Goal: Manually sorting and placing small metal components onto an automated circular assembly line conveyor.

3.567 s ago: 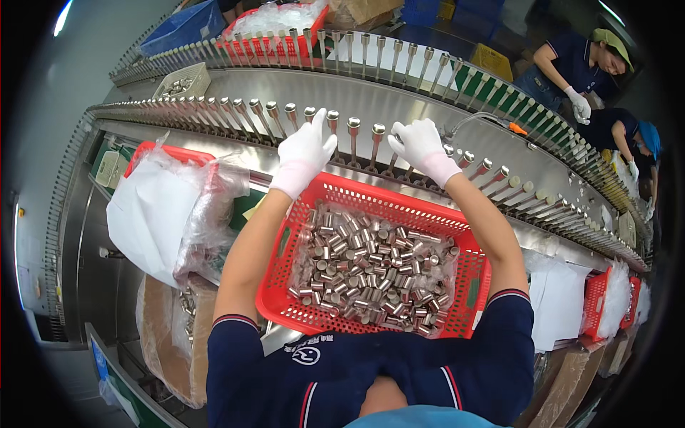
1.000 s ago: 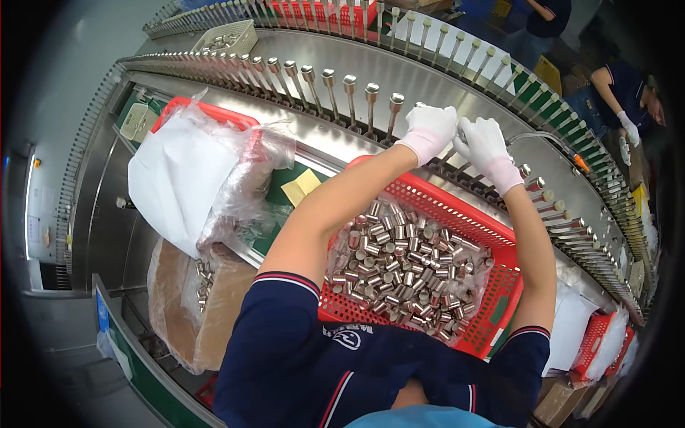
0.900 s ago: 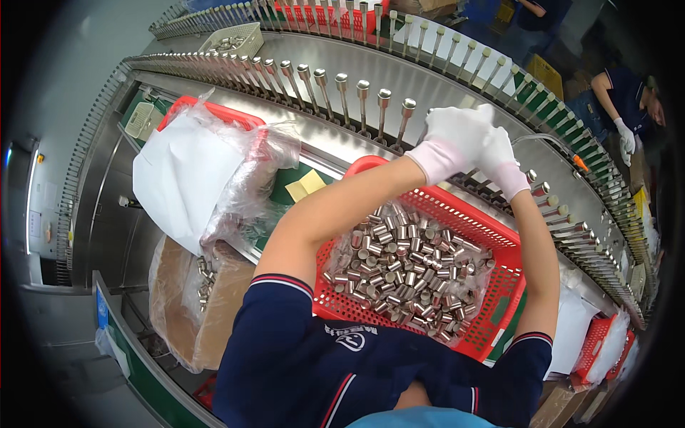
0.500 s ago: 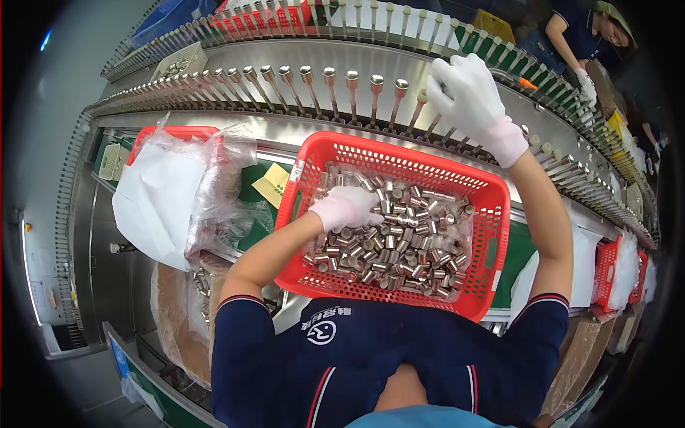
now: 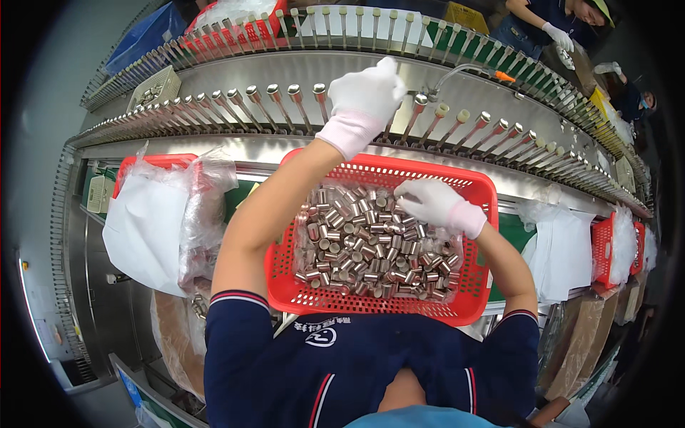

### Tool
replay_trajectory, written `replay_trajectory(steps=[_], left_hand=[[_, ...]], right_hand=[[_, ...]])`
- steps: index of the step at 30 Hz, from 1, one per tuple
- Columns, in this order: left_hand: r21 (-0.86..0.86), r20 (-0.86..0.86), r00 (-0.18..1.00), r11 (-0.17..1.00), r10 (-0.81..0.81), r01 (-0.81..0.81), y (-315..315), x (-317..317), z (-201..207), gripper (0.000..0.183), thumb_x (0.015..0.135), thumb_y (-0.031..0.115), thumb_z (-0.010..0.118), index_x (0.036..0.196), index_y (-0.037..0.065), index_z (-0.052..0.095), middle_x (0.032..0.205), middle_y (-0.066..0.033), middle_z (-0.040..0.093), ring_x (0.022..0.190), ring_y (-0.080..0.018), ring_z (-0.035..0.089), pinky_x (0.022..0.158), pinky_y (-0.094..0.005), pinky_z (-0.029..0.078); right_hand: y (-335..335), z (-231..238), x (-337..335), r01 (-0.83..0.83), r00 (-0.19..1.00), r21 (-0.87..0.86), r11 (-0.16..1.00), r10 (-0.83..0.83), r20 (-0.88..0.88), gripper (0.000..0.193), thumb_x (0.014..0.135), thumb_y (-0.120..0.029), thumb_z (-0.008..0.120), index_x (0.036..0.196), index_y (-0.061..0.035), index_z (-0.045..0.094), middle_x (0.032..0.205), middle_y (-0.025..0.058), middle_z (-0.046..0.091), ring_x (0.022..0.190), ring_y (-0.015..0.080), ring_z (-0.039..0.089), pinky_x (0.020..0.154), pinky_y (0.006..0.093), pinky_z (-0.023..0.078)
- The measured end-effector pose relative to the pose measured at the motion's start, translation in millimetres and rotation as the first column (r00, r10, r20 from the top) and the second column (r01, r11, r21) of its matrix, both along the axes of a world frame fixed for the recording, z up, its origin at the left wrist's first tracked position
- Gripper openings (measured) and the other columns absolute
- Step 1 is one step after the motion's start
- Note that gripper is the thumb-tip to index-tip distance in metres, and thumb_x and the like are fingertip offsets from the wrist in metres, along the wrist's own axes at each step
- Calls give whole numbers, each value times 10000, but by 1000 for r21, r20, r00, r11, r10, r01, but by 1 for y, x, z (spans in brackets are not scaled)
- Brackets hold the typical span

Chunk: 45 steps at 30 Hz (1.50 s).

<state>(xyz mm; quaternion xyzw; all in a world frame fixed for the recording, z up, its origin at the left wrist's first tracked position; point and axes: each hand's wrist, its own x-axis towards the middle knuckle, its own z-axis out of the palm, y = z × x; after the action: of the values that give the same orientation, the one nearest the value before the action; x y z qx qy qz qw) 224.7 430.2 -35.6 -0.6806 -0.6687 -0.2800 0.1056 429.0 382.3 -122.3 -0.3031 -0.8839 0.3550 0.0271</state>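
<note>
My left hand (image 5: 365, 94), in a white glove, is raised over the near row of upright rods (image 5: 264, 107). Its fingers are curled at a rod's top, and what they hold is hidden behind the glove. Many rods carry shiny silver metal caps (image 5: 295, 93); a couple just right of the hand show bare pale tips (image 5: 442, 111). My right hand (image 5: 432, 201), also gloved, is down in the red basket (image 5: 467, 285) with bent fingers among loose silver caps (image 5: 378, 250). Whatever is between its fingertips cannot be made out.
A second rod row (image 5: 342, 27) curves behind a steel strip (image 5: 235, 71). On the left, white sheet and plastic wrap (image 5: 153, 221) cover another red basket. More red baskets (image 5: 603, 250) stand at the right. A co-worker's gloved hand (image 5: 559, 36) shows at the far right.
My left hand has risen from the basket to the rod row. My right hand has come down from the rods into the basket. The view has shifted slightly.
</note>
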Motion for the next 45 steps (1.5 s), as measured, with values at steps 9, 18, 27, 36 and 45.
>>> replay_trajectory(steps=[9, 18, 27, 36, 45], left_hand=[[-778, 290, 933, 515, -211, 359, -156, -8, -71, 324, 914, 386, 546, 964, 74, 613, 795, -164, 682, 770, -336, 678, 740, -464, 516], [-711, 187, 965, 703, 183, 5, -127, -86, -78, 375, 927, 380, 521, 1164, 97, 590, 927, -166, 700, 918, -347, 667, 823, -448, 511], [-473, -47, 988, 868, 150, -155, 31, -87, -81, 282, 929, 345, 506, 1048, 103, 586, 763, -160, 686, 747, -354, 686, 661, -472, 530], [-178, 79, 880, 862, -469, 475, -63, 1, 31, 177, 873, 266, 567, 792, 109, 562, 572, -73, 585, 496, -262, 599, 462, -386, 463], [-849, 163, 970, 475, -180, 231, -127, -46, -76, 388, 912, 419, 518, 1070, 82, 628, 871, -160, 689, 874, -353, 669, 783, -457, 515]], right_hand=[[115, 33, -127, 244, 961, 755, 608, -44, -275, 299, 870, -314, 592, 1084, -110, 637, 877, 110, 669, 891, 311, 612, 788, 429, 466], [138, -4, -112, 130, 991, 775, 618, -61, -118, 196, 839, -264, 579, 765, -83, 593, 580, 112, 593, 591, 324, 596, 666, 436, 442], [143, 6, -59, 227, 971, 727, 648, -206, -120, 245, 854, -305, 606, 747, -84, 594, 604, 125, 600, 638, 327, 602, 676, 442, 449], [130, 40, -70, 267, 960, 716, 644, -111, -258, 253, 862, -289, 591, 1059, -145, 657, 952, 85, 656, 873, 297, 603, 771, 444, 467], [141, -2, -132, 118, 992, 743, 659, -45, -119, 200, 840, -253, 607, 760, -75, 565, 620, 116, 590, 600, 316, 582, 658, 405, 416]])
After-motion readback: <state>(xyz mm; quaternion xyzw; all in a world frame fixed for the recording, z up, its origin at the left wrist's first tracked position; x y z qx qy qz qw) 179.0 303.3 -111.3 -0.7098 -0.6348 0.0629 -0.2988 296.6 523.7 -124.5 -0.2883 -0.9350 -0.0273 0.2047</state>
